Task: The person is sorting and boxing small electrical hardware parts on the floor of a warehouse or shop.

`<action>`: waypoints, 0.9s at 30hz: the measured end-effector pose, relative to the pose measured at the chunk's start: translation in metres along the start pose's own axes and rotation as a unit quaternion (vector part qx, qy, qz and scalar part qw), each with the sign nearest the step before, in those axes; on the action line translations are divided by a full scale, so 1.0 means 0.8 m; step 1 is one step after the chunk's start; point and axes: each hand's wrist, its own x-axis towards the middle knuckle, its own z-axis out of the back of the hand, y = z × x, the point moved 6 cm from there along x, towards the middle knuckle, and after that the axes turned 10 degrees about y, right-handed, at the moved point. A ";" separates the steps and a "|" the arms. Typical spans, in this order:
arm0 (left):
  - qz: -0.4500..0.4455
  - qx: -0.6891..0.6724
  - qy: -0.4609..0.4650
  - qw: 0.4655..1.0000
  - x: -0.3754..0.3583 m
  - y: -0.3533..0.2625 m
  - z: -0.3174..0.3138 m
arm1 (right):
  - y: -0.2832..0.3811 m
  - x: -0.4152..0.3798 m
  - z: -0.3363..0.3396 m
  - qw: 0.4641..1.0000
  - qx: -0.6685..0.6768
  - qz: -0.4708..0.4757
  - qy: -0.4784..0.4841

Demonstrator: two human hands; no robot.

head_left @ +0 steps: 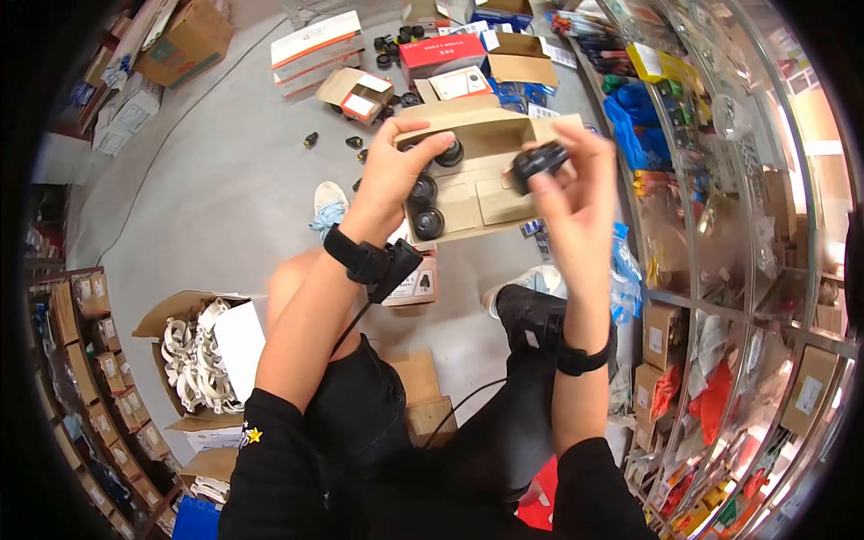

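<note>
An open cardboard box lies in front of me with its flaps spread. Several round black parts stand along its left side. My left hand reaches over the box's left edge, its thumb and fingers closed round the upper left corner beside the black parts. Above the right end of the box, my right hand pinches a black part between thumb and fingers. That hand and its part are slightly blurred.
Behind the box are a red box, a white and orange box and loose black parts on the floor. A carton of white curved pieces stands at the left. Shelving with bagged goods lines the right.
</note>
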 end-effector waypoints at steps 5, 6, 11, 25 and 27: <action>-0.017 0.045 0.024 0.999 0.010 -0.001 -0.016 | -0.014 0.003 -0.029 0.961 -0.265 0.034 0.069; -0.008 0.035 0.028 0.999 0.011 0.001 -0.020 | -0.019 0.004 -0.030 0.963 -0.258 0.011 0.078; -0.016 0.032 0.018 0.999 0.017 0.009 -0.019 | -0.043 0.009 -0.032 0.951 -0.288 -0.033 0.110; 0.018 -0.006 0.012 1.000 0.015 0.015 -0.022 | -0.040 0.011 -0.030 0.962 -0.254 -0.068 0.077; 0.018 -0.021 0.016 0.999 0.015 0.015 -0.025 | -0.043 0.010 -0.029 0.959 -0.265 -0.062 0.077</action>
